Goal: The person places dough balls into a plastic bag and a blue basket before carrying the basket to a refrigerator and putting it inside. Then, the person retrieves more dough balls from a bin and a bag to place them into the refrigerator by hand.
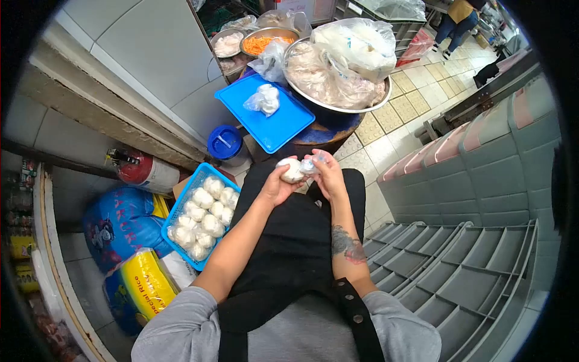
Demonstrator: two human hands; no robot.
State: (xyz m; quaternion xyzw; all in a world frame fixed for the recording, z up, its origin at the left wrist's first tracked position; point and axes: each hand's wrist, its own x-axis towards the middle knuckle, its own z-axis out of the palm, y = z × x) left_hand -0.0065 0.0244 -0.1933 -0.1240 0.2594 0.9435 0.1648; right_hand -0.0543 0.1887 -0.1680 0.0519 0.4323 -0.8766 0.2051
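Note:
A round white ball of what looks like rice or dough point(291, 171) in thin clear plastic rests in my left hand point(275, 186), whose fingers curl round its side. My right hand point(329, 177) is closed on the gathered end of the plastic bag point(309, 165), just right of the ball. Both hands are above my lap. By my left forearm, a blue basket point(183, 198) holds several similar bagged white balls point(212, 225). Beyond my hands lies a flat blue tray point(265, 131), with a small clear bag of white lumps point(265, 100) on it.
A large metal basin point(347, 110) with bulky plastic bags stands beyond the tray, near a bowl of orange shreds point(265, 45). Left are a blue-lidded container point(225, 142), a fire extinguisher point(136, 168) and a rice sack point(146, 283). Grey crates point(458, 265) are right; a person point(456, 27) stands far off.

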